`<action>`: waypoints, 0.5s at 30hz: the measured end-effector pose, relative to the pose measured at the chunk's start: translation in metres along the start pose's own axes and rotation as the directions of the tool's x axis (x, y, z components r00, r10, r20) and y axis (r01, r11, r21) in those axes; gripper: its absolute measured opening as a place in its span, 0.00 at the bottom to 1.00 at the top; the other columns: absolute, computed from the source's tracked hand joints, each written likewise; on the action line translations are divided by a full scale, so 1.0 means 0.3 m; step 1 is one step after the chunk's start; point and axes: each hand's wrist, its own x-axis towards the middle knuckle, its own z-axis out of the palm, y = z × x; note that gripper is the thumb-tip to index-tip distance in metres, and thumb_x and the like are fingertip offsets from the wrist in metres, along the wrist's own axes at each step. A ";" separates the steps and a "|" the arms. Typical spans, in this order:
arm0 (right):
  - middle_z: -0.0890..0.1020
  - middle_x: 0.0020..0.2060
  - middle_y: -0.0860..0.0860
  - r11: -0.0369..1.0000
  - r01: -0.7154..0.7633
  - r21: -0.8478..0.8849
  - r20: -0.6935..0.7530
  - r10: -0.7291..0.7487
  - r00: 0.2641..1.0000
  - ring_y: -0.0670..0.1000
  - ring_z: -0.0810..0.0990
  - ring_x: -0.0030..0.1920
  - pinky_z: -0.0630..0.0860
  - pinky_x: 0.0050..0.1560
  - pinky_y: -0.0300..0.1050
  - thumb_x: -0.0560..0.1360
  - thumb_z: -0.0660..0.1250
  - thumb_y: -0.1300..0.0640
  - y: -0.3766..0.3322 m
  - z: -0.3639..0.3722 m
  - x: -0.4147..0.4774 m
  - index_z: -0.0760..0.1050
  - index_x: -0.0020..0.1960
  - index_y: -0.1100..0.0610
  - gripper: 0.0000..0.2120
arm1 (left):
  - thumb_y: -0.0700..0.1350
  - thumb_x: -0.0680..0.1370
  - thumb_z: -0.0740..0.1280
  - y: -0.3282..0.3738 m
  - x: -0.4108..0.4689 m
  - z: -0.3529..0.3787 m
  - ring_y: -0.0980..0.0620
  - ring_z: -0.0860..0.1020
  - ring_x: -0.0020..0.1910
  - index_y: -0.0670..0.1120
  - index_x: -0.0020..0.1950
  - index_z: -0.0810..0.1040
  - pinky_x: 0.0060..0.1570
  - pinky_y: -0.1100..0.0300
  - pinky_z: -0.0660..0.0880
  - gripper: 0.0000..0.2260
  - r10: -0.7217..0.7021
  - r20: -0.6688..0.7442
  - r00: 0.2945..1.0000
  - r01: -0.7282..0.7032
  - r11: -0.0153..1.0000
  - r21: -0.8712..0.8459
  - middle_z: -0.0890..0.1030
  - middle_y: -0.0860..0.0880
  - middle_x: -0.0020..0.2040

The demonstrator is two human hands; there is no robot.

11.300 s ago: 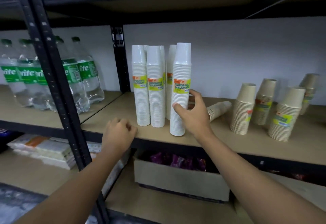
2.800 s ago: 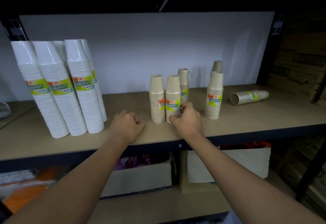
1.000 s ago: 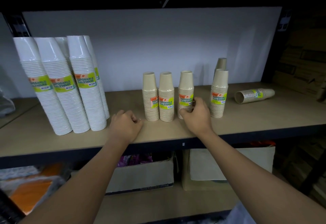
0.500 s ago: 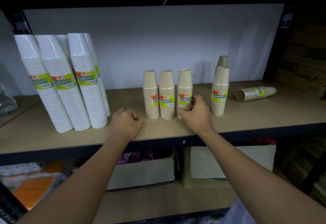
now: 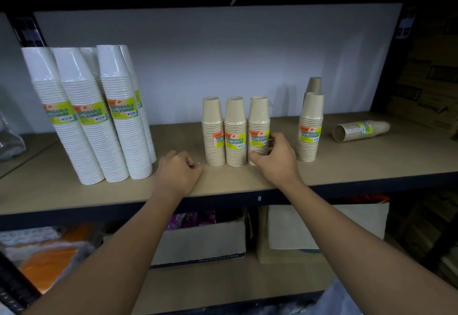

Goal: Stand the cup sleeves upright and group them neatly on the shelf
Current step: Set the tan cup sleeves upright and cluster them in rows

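A person's right hand (image 5: 275, 158) curls loosely around the base of the third tan cup sleeve (image 5: 259, 128), thumb and fingers touching its ribbed rims, in a tight upright row of three on the matte wooden shelf (image 5: 371, 163). The left hand (image 5: 179, 173) rests on the shelf as an empty fist. Two more tan sleeves (image 5: 310, 128) stand apart; another (image 5: 360, 130) lies on its side. Tall white sleeves (image 5: 99, 116) cluster left, rear ones partly hidden.

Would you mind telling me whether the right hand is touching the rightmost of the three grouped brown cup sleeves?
Touching: the head view shows the right hand wrapped around the third brown sleeve, fingers against its lower part.
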 end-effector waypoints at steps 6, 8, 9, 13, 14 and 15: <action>0.79 0.57 0.51 1.000 0.012 0.008 0.009 -0.012 1.000 0.47 0.77 0.52 0.71 0.49 0.41 0.68 0.77 0.51 -0.001 0.000 0.000 0.71 0.65 0.57 0.29 | 0.49 0.73 0.70 -0.001 -0.002 -0.001 0.44 0.75 0.46 0.47 0.37 0.75 0.46 0.52 0.74 0.09 0.003 0.005 1.000 -0.003 1.000 0.005 0.75 0.47 0.42; 0.79 0.58 0.51 1.000 0.015 0.009 0.011 -0.015 1.000 0.46 0.76 0.51 0.72 0.49 0.41 0.68 0.77 0.51 -0.001 0.001 0.000 0.71 0.65 0.58 0.30 | 0.50 0.73 0.70 -0.001 -0.001 -0.001 0.44 0.75 0.46 0.47 0.37 0.75 0.47 0.52 0.74 0.09 0.003 0.007 1.000 -0.003 1.000 0.005 0.75 0.48 0.42; 0.79 0.58 0.51 1.000 0.016 0.009 0.011 -0.016 1.000 0.46 0.77 0.52 0.72 0.49 0.41 0.68 0.77 0.51 -0.001 0.002 0.001 0.71 0.65 0.58 0.30 | 0.50 0.73 0.70 -0.002 0.000 -0.001 0.44 0.75 0.46 0.47 0.37 0.75 0.48 0.51 0.74 0.09 0.005 0.008 1.000 -0.005 1.000 0.005 0.75 0.47 0.42; 0.79 0.58 0.52 1.000 0.011 0.010 0.007 -0.011 1.000 0.50 0.79 0.54 0.75 0.50 0.44 0.68 0.77 0.51 0.001 0.003 0.001 0.71 0.64 0.58 0.30 | 0.50 0.73 0.70 -0.002 -0.001 -0.002 0.44 0.75 0.46 0.47 0.37 0.75 0.47 0.51 0.74 0.09 0.003 0.011 1.000 -0.003 1.000 0.005 0.75 0.47 0.42; 0.79 0.57 0.52 1.000 0.009 0.010 0.008 -0.009 1.000 0.50 0.79 0.55 0.76 0.51 0.45 0.68 0.77 0.50 0.002 0.003 0.001 0.71 0.64 0.58 0.29 | 0.50 0.73 0.70 -0.002 -0.001 -0.002 0.44 0.75 0.46 0.48 0.37 0.74 0.47 0.52 0.74 0.09 0.004 0.010 1.000 -0.004 1.000 0.006 0.75 0.47 0.42; 0.79 0.57 0.52 1.000 0.006 0.008 0.011 -0.006 1.000 0.50 0.79 0.55 0.76 0.51 0.45 0.68 0.77 0.50 0.003 0.004 0.003 0.71 0.64 0.58 0.29 | 0.50 0.73 0.70 -0.002 -0.001 -0.001 0.44 0.75 0.46 0.48 0.36 0.74 0.46 0.52 0.73 0.09 0.005 0.007 1.000 -0.005 1.000 0.006 0.75 0.48 0.42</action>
